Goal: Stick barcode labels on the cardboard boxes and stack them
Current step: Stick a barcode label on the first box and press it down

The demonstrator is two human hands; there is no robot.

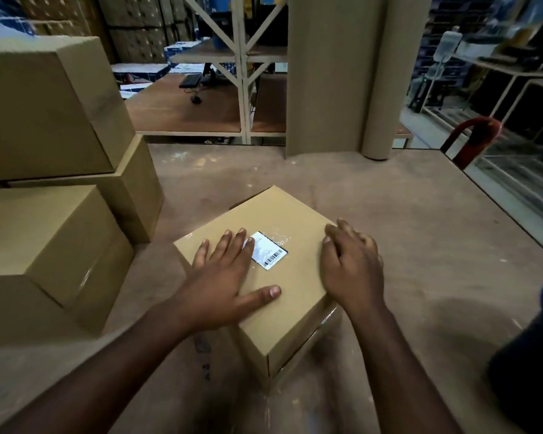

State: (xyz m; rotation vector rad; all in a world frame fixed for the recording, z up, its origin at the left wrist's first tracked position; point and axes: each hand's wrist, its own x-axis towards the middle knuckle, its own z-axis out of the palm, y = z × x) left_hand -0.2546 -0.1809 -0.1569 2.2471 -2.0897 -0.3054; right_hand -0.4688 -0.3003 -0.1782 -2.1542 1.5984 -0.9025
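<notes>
A cardboard box (pixel 282 214) sits on the brown table in front of me, turned corner-on. A white barcode label (pixel 268 252) under clear tape lies on its top. My left hand (pixel 229 277) lies flat on the box top with spread fingers, its fingertips touching the label's left edge. My right hand (pixel 351 264) rests on the box's right edge, fingers loosely bent over it. A stack of three cardboard boxes (pixel 54 214) stands at the left.
A roll of brown paper (pixel 342 73) stands upright at the table's far edge. A red chair (pixel 474 139) is beyond the right edge. A dark blue-rimmed container (pixel 533 355) sits at the right. Shelving and another table lie behind.
</notes>
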